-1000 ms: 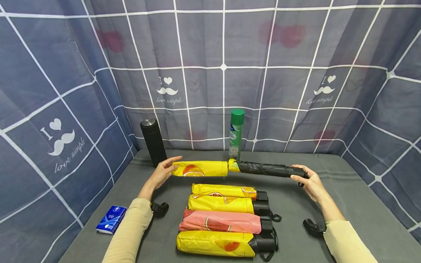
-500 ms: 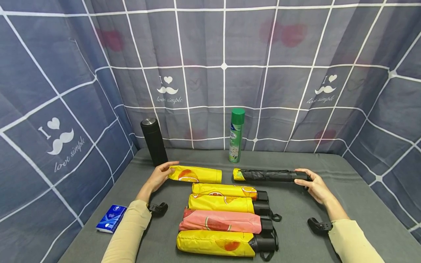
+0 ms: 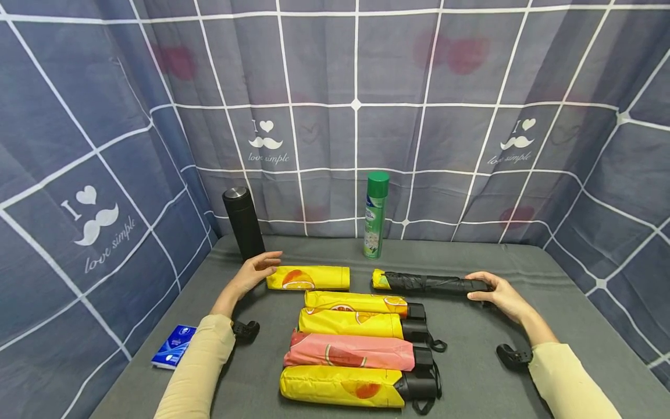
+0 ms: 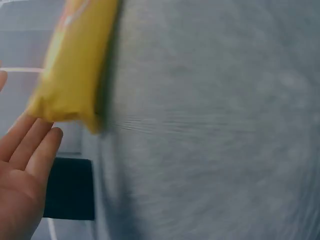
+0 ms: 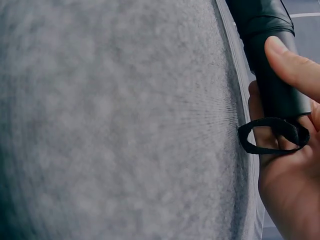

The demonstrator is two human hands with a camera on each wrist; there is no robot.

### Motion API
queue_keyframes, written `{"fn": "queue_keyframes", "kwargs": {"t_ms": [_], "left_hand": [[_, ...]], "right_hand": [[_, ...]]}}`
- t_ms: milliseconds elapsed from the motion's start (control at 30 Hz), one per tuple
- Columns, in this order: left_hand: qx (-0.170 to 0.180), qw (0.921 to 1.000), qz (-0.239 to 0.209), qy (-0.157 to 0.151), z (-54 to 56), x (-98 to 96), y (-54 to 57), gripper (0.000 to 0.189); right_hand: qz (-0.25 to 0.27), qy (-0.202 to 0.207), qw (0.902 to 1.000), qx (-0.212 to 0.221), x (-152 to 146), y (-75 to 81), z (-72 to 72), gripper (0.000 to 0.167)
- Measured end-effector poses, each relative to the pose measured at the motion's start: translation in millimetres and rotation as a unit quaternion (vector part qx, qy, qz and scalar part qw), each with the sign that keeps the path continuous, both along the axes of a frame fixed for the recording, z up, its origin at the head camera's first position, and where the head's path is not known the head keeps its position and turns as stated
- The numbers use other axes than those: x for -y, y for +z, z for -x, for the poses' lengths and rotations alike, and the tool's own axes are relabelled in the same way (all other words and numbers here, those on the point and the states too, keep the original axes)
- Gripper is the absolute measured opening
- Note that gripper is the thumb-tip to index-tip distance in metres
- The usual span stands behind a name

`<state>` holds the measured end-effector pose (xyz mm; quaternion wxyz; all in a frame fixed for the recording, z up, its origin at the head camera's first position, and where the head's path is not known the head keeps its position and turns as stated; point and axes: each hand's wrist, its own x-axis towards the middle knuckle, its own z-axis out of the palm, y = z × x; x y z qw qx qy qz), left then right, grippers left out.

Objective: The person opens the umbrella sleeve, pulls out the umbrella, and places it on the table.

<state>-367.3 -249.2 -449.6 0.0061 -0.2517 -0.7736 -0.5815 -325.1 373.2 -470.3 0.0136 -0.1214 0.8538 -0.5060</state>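
My left hand [image 3: 254,272] is at the left end of a yellow umbrella sleeve [image 3: 319,278] with an orange print. The left wrist view shows its fingers [image 4: 44,150] extended at the end of the sleeve [image 4: 75,65], thumb spread away. My right hand [image 3: 497,293] holds a folded black umbrella [image 3: 424,283] by its handle, thumb on top; a yellow patch marks its far end. A wrist loop [image 5: 250,142] hangs from the handle [image 5: 280,85] against the palm. Sleeve and umbrella lie nearly in line, a gap between them.
Several sleeved umbrellas are stacked in a row in front: yellow ones [image 3: 335,386] and a pink one [image 3: 348,351], black handles to the right. Behind stand a black flask [image 3: 243,224] and a green spray can [image 3: 374,215]. A blue packet [image 3: 174,347] lies left.
The yellow sleeve and the black umbrella have come apart and down towards the table. The left hand's fingers have loosened from the sleeve; the right hand keeps the umbrella handle.
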Motion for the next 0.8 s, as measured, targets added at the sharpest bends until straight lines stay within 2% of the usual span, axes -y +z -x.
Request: {"fn": "queue_keyframes", "kwargs": {"t_ms": [167, 200, 300, 400, 600, 800], "left_hand": [[-0.026, 0.9989, 0.03, -0.024, -8.8, -8.5, 22.1, 0.046], [-0.035, 0.9981, 0.039, -0.032, -9.6, -11.9, 22.7, 0.046], [-0.058, 0.9945, 0.059, -0.064, -19.8, -29.0, 31.6, 0.046], [-0.057, 0.9898, 0.076, -0.106, -27.9, -46.6, 36.4, 0.046], [-0.012, 0.9788, 0.096, -0.181, -34.9, -69.7, 26.3, 0.04], [-0.027, 0.9697, 0.126, -0.207, -33.4, -78.3, 12.2, 0.039]], "right_hand": [[-0.022, 0.0, 0.9996, -0.019, 1, 1.0, -0.4, 0.054], [-0.021, 0.001, 0.9996, -0.021, 1, 0.2, -0.1, 0.053], [-0.022, 0.004, 0.9995, -0.023, 1, -1.4, 0.6, 0.053], [-0.03, 0.002, 0.9992, -0.026, 1, -1.1, 1.6, 0.053], [-0.066, -0.006, 0.997, -0.039, 2, 0.0, 0.7, 0.052], [-0.086, -0.012, 0.9949, -0.052, 1, -0.1, 1.4, 0.05]]}}
